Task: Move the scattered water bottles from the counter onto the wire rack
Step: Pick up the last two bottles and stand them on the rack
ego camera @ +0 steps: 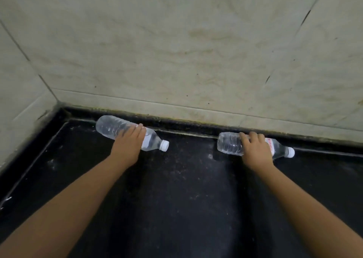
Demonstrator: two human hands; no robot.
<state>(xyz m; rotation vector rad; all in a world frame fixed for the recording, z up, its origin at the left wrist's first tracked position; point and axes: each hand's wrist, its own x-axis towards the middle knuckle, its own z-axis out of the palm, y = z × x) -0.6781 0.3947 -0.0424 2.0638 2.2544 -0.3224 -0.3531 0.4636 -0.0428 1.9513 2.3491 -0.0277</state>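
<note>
Both forearms reach out over dark counter (176, 189). Pick-up step, 2 at once. Left hand (128, 144) lies over left bottle (112, 128), fingers together, draped across its middle. Right hand (255, 149) curls round right bottle (229, 142), knuckles bent. Bottles lie flat by wall (176, 51), caps pointing right. Next, I'd say: firm grip, lift, turn to find rack, not in view.

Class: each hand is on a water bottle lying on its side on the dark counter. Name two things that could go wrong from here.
1. The left bottle and right bottle are round and lying flat; either may roll away.
2. The left hand and right hand cover only the middle, so a loose grip might let a full bottle tip or slip when lifted.
</note>
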